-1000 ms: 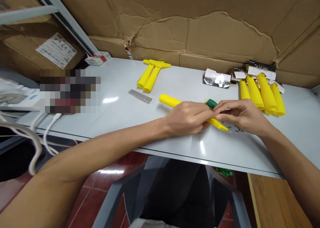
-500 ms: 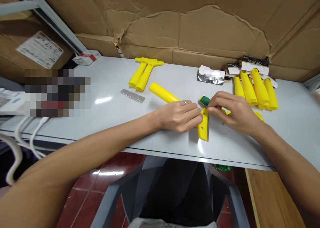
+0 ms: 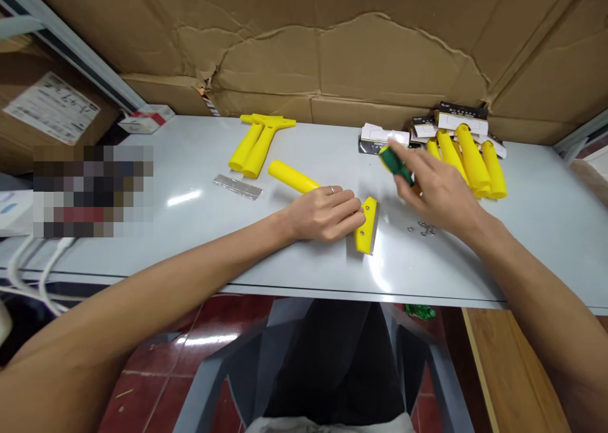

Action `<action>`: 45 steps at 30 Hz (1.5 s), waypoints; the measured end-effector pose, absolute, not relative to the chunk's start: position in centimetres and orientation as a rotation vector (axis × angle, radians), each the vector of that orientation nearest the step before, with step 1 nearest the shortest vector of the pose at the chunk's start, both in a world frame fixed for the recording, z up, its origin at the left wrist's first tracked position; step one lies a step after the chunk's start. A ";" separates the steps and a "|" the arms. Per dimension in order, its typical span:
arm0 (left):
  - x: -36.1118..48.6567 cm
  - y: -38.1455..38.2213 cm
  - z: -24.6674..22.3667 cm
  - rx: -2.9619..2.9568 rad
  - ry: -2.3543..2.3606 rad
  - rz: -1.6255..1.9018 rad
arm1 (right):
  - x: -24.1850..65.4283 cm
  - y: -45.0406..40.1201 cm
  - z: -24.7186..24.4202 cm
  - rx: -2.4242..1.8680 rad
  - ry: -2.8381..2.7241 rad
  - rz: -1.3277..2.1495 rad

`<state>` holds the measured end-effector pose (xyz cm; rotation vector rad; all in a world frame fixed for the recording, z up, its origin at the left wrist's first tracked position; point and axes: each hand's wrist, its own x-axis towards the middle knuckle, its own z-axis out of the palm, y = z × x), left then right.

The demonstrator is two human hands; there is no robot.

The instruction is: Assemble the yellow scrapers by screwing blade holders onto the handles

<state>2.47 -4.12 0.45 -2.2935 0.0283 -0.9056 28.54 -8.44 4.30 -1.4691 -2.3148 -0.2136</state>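
Note:
My left hand [image 3: 327, 216] is closed around the neck of a yellow scraper [image 3: 293, 176], whose handle points to the back left. Two screws sit in the scraper's head, and a thin metal blade [image 3: 375, 230] shows along its right edge. Between the thumb and fingers of my right hand [image 3: 439, 189] is a screwdriver with a green and yellow handle [image 3: 397, 165]; its shaft is hidden. Several small loose screws [image 3: 427, 229] lie on the table below that hand.
Two yellow scraper handles [image 3: 259, 151] lie at the back, with a flat silvery blade strip [image 3: 237, 187] in front of them. More yellow handles [image 3: 472, 161] with black-and-white cards rest at the back right. A cardboard sheet [image 3: 270, 59] stands behind the table.
My right hand has moved off the scraper's head and taken up the screwdriver from the table. The loose screws now show. My left hand still grips the scraper. The view has shifted slightly.

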 end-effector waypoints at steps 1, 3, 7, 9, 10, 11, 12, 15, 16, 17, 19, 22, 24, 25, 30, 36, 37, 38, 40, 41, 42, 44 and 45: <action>2.5 -4.1 0.5 -2.303 0.035 -0.908 | 28.8 -8.3 4.4 -1.425 -2.199 -0.167; 2.5 -4.2 0.6 -2.318 0.044 -0.913 | 29.4 -8.1 4.6 -1.332 -1.971 -0.038; 2.7 -4.3 0.7 -2.335 0.055 -0.921 | 30.1 -7.7 4.4 -1.225 -1.659 0.172; 2.7 -4.3 0.7 -2.350 0.061 -0.917 | 30.1 -7.6 4.3 -1.250 -1.637 0.164; 2.7 -4.3 0.7 -2.359 0.062 -0.907 | 30.1 -7.5 4.2 -1.263 -1.656 0.142; 2.7 -4.3 0.7 -2.365 0.061 -0.895 | 30.0 -7.5 4.2 -1.271 -1.680 0.119; 2.7 -4.3 0.7 -2.367 0.059 -0.886 | 29.9 -7.6 4.2 -1.281 -1.704 0.097; 2.6 -4.3 0.8 -2.366 0.058 -0.878 | 29.6 -7.7 4.4 -1.315 -1.748 0.041; 2.6 -4.3 0.8 -2.366 0.058 -0.880 | 29.5 -7.8 4.4 -1.332 -1.751 0.022; 2.6 -4.3 0.8 -2.369 0.056 -0.879 | 29.5 -7.8 4.4 -1.345 -1.753 0.001; 2.6 -4.3 0.8 -2.375 0.051 -0.873 | 29.4 -7.9 4.5 -1.357 -1.748 -0.018; 2.7 -4.3 0.8 -2.377 0.049 -0.876 | 29.3 -7.8 4.3 -1.367 -1.736 -0.052; 2.7 -4.4 0.8 -2.379 0.054 -0.882 | 29.3 -7.7 4.3 -1.371 -1.712 -0.088; 2.7 -4.4 0.8 -2.380 0.054 -0.880 | 29.3 -7.7 4.2 -1.358 -1.692 -0.085; 2.5 -4.4 0.6 -2.383 0.043 -0.845 | 28.9 -8.6 4.7 -1.258 -1.521 0.312; 2.6 -4.2 0.5 -2.384 0.054 -0.867 | 27.3 -9.4 4.7 -1.331 -1.590 0.318; 2.6 -4.2 0.5 -2.385 0.060 -0.886 | 27.0 -9.4 4.5 -1.327 -1.600 0.321; 2.7 -4.2 0.5 -2.384 0.065 -0.905 | 26.7 -9.3 4.4 -1.324 -1.601 0.325; 2.7 -4.2 0.5 -2.377 0.065 -0.924 | 26.4 -9.3 4.1 -1.317 -1.591 0.344; 2.6 -4.2 0.5 -2.374 0.059 -0.920 | 26.4 -9.3 4.1 -1.312 -1.586 0.369; 2.6 -4.2 0.5 -2.372 0.050 -0.907 | 26.4 -9.3 4.1 -1.305 -1.578 0.388; 2.6 -4.1 0.4 -2.368 0.036 -0.884 | 26.4 -9.4 4.1 -1.309 -1.579 0.398; 2.6 -4.1 0.4 -2.366 0.034 -0.881 | 26.4 -9.5 4.1 -1.320 -1.590 0.379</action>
